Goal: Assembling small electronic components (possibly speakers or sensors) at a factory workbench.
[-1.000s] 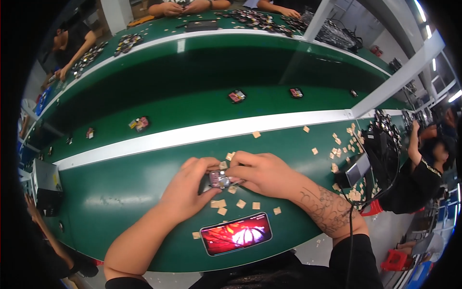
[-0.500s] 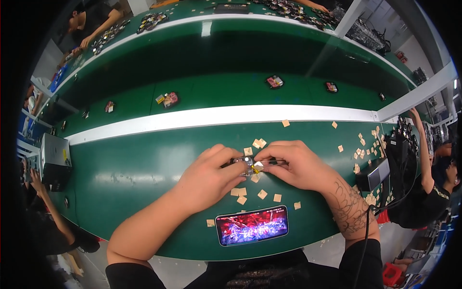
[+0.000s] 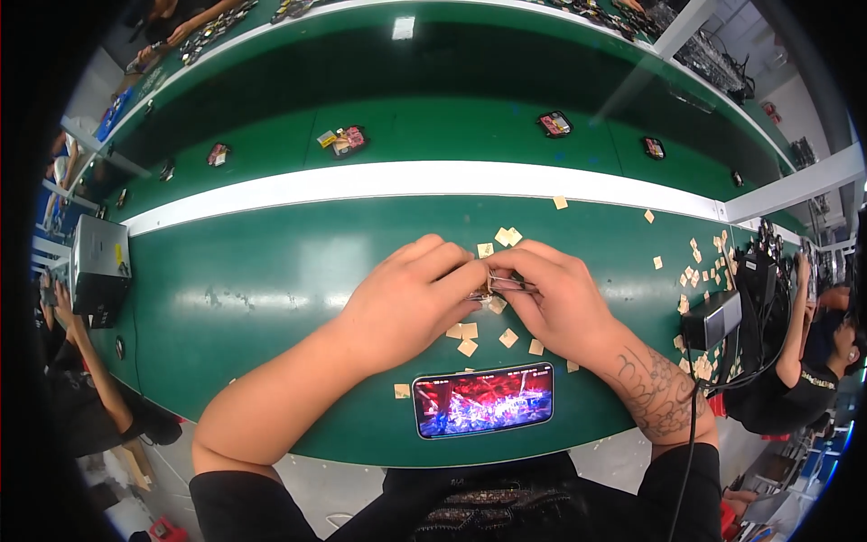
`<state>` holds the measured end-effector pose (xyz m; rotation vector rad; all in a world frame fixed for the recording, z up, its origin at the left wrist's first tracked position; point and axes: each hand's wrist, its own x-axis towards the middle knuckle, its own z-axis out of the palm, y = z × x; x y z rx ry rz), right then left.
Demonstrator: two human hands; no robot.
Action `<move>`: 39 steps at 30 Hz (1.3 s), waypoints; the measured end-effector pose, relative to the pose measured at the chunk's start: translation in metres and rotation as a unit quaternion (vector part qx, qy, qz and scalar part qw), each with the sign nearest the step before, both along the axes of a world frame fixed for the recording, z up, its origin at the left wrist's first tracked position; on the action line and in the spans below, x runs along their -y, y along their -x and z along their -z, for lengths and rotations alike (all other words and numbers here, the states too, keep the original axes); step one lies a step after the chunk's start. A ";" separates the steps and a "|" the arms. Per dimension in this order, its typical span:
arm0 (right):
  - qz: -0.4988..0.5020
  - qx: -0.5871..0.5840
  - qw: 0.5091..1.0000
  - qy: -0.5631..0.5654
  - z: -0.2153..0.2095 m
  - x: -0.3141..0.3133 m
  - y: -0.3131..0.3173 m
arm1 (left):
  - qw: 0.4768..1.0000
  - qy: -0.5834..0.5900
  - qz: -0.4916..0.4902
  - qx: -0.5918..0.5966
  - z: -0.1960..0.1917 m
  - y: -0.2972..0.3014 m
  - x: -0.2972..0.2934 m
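Note:
My left hand (image 3: 402, 303) is closed around a small electronic assembly (image 3: 486, 294), which its fingers now mostly cover. Close against it, my right hand (image 3: 562, 298) pinches what looks like a pair of thin metal tweezers (image 3: 511, 284), their tips at the assembly. The fingertips of both hands nearly meet. Small square beige paper pieces (image 3: 468, 331) lie scattered on the green table around the hands. In front of me lies a phone (image 3: 483, 402) with a lit, colourful picture on its screen.
Beyond a white rail (image 3: 379, 185) runs a green belt (image 3: 433, 144) carrying spaced small devices (image 3: 347, 141). A grey metal box (image 3: 99, 266) stands at left. At right are a black box (image 3: 712, 321), cables and more beige squares. Other people work at both sides and the far left.
My head view has shifted, so the table sits higher in the picture. My left hand has turned and closed further over the assembly, hiding its clear and yellow parts.

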<state>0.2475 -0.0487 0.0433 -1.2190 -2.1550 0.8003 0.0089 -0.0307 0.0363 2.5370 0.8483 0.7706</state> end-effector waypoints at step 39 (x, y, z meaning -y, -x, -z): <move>0.107 -0.141 0.982 -0.069 0.012 -0.021 -0.016 | 0.991 -0.123 -0.060 -0.002 0.011 -0.026 -0.053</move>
